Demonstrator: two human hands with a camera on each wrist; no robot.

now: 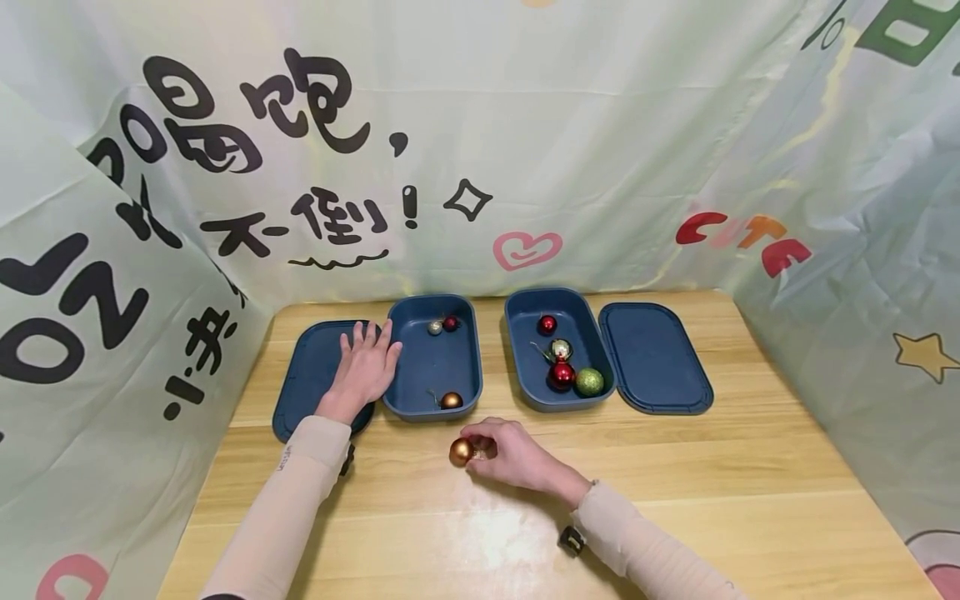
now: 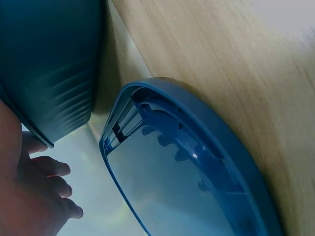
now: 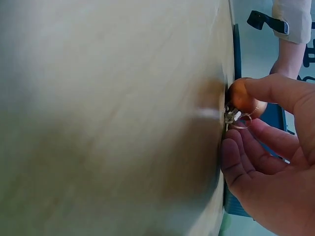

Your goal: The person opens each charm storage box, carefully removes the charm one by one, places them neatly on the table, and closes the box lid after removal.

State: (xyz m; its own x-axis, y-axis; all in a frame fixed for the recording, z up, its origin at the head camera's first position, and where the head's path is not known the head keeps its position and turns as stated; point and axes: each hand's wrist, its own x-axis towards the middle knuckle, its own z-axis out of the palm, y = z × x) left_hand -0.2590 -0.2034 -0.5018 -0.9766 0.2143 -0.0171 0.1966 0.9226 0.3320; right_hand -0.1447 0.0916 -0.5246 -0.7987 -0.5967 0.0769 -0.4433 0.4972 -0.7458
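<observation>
My right hand (image 1: 513, 452) pinches a copper-coloured Christmas bauble (image 1: 461, 452) between thumb and fingers, just in front of the left blue box (image 1: 423, 362). In the right wrist view, a looped string (image 3: 242, 127) hangs at the bauble's metal cap, close to the tabletop. My left hand (image 1: 363, 367) lies with straight fingers at that box's left rim, partly over the blue lid (image 1: 311, 367). Inside the left box are a copper bauble (image 1: 451, 401), a small dark red bauble (image 1: 450, 323) and a small pale gold one (image 1: 435, 327).
The right blue box (image 1: 536, 354) holds a small red bauble (image 1: 547, 324), a gold one (image 1: 560, 349), a larger red one (image 1: 561, 376) and a glittery green one (image 1: 589, 382). Its lid (image 1: 656, 358) lies to its right. Printed cloth (image 1: 600, 167) walls the wooden table (image 1: 750, 492).
</observation>
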